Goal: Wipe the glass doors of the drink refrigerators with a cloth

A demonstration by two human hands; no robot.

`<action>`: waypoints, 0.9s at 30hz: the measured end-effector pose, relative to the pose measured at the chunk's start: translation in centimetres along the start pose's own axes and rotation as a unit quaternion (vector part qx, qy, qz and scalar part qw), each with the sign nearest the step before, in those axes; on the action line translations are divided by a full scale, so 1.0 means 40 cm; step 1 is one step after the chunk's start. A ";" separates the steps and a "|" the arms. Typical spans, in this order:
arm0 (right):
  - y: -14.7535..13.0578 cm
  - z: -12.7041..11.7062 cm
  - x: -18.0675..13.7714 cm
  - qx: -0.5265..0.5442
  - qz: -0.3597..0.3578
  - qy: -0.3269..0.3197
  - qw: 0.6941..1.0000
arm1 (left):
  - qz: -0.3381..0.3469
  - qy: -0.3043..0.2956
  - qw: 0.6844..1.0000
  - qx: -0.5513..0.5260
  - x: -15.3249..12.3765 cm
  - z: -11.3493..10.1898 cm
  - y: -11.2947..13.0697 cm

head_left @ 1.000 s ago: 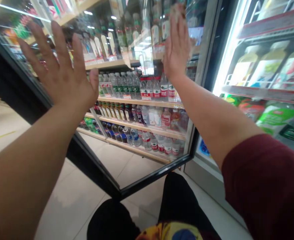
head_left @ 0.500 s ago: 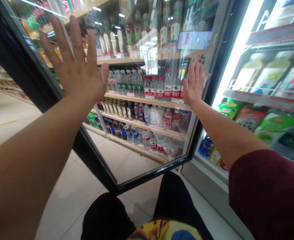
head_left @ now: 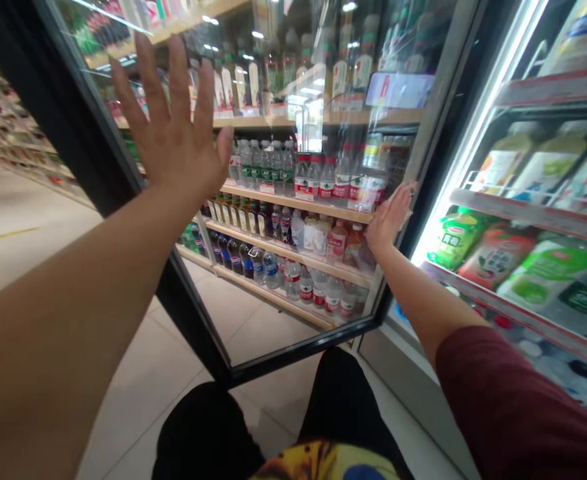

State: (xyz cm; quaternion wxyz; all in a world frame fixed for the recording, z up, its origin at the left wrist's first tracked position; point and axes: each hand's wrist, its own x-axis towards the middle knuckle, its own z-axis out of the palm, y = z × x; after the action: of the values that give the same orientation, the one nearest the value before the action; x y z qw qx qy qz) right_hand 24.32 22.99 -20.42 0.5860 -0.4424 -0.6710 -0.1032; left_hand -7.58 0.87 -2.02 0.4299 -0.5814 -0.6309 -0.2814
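Observation:
An open glass cooler door [head_left: 293, 350] with a black frame stands in front of me. My left hand [head_left: 173, 143] is raised with its fingers spread, palm toward the upper left of the pane and apparently flat on it. My right hand [head_left: 389, 219] lies flat with fingers stretched out against the pane's right side, near the hinge edge at mid-height. Whether anything is under its palm I cannot make out. Through the glass I see wooden store shelves with rows of water and soft drink bottles [head_left: 303, 180].
The lit cooler interior [head_left: 523, 213] at the right holds green and red-labelled bottles [head_left: 450, 240] on wire shelves. A tiled aisle floor [head_left: 23, 227] runs off to the left. My dark trouser legs [head_left: 343, 400] are below the door's lower edge.
My right hand has slid down the glass from near the top to mid-height by the hinge side. My left hand has stayed spread on the upper left of the pane.

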 end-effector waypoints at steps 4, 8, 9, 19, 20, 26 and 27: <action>-0.058 0.017 0.036 -0.004 -0.101 -0.077 0.992 | -0.001 0.005 1.000 -0.002 0.008 -0.001 -0.006; -0.109 0.018 0.074 -0.018 -0.092 -0.041 0.995 | -0.043 0.021 0.998 -0.027 -0.030 0.033 -0.010; -0.117 0.015 0.075 -0.024 -0.071 -0.016 0.997 | -0.051 0.024 0.998 -0.039 -0.059 0.047 -0.006; -0.223 0.017 -0.008 -0.055 -0.164 -0.066 0.983 | -0.106 0.006 0.988 -0.111 -0.463 0.204 0.049; -0.247 0.022 -0.023 -0.060 -0.171 -0.065 0.981 | -0.109 0.008 0.988 -0.111 -0.474 0.213 0.045; -0.420 0.010 -0.061 -0.050 -0.400 -0.158 0.902 | -0.109 0.011 0.987 -0.118 -0.473 0.243 0.025; -0.454 0.000 -0.033 -0.049 -0.402 -0.149 0.902 | -0.112 0.012 0.987 -0.119 -0.472 0.247 0.023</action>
State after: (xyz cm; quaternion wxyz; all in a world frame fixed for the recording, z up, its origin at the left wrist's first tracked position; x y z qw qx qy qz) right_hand 11.23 11.67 -14.67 0.3654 -0.1732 -0.8653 -0.2961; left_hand -9.68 0.19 -23.22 0.3312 -0.5509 -0.6485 -0.4079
